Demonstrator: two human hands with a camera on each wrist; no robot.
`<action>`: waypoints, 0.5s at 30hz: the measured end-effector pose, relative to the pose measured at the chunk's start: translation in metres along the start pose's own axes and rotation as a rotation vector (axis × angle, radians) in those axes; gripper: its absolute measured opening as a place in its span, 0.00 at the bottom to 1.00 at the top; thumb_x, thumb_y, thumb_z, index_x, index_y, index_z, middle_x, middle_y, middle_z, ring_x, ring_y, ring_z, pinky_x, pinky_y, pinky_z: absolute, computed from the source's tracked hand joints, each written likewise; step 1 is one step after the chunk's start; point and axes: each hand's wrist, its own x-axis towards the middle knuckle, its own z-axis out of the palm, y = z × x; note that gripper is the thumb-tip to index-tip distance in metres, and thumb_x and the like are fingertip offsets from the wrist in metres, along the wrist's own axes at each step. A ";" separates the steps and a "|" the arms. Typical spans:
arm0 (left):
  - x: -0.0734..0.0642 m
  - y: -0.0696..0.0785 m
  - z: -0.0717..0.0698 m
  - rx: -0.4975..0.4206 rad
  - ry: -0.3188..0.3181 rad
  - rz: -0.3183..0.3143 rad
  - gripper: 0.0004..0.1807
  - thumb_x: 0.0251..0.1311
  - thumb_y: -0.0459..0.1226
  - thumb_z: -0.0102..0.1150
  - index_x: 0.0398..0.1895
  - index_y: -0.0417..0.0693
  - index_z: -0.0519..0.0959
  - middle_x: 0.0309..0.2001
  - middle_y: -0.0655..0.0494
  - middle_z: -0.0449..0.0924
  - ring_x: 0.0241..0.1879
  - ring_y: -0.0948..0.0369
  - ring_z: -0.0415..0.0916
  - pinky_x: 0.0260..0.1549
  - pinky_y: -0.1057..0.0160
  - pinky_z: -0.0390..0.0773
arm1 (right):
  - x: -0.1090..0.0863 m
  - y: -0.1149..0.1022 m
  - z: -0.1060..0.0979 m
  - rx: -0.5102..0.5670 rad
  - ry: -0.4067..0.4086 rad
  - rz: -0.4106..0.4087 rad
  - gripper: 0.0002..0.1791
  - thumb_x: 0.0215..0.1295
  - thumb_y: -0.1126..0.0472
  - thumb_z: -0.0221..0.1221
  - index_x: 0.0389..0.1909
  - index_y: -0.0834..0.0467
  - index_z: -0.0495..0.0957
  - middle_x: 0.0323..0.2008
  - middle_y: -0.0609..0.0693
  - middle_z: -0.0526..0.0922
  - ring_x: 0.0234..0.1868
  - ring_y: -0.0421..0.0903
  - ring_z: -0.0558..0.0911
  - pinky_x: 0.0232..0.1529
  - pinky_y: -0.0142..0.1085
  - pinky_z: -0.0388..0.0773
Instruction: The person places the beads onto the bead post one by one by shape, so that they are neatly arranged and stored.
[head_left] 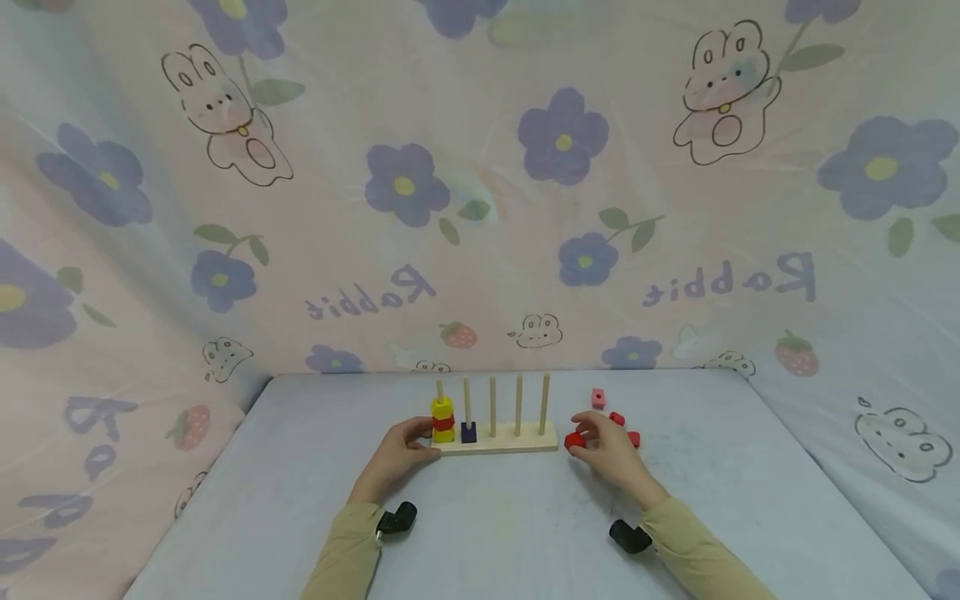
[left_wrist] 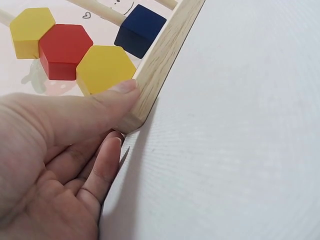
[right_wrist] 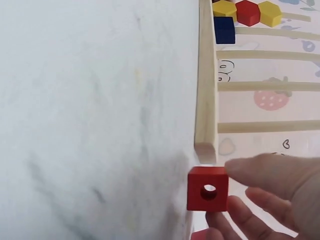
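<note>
My left hand (head_left: 401,457) grips the left end of a wooden peg board (head_left: 498,447); in the left wrist view the thumb lies on its edge by the lowest yellow block (left_wrist: 106,69). On the leftmost peg, a red hexagonal block (head_left: 443,423) sits between two yellow ones. A dark blue block (head_left: 468,432) rests at the foot of the second peg. Just off the board's right end, my right hand (head_left: 611,454) pinches a red square block (right_wrist: 196,195) between thumb and fingers. The block's round hole faces the right wrist camera.
Beyond my right hand lie a pink block (head_left: 597,398) and a small red block (head_left: 617,418). Another red block (head_left: 634,438) is partly behind the hand. The remaining upright pegs (head_left: 518,404) carry nothing. A patterned curtain (head_left: 480,250) hangs behind the white table (head_left: 510,533).
</note>
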 end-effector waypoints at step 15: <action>0.000 0.000 0.000 -0.005 -0.005 -0.024 0.29 0.51 0.36 0.71 0.59 0.49 0.75 0.54 0.50 0.76 0.39 0.57 0.74 0.44 0.56 0.75 | 0.003 0.007 -0.002 -0.046 -0.085 -0.103 0.18 0.52 0.76 0.65 0.46 0.66 0.79 0.42 0.54 0.82 0.39 0.49 0.81 0.41 0.43 0.79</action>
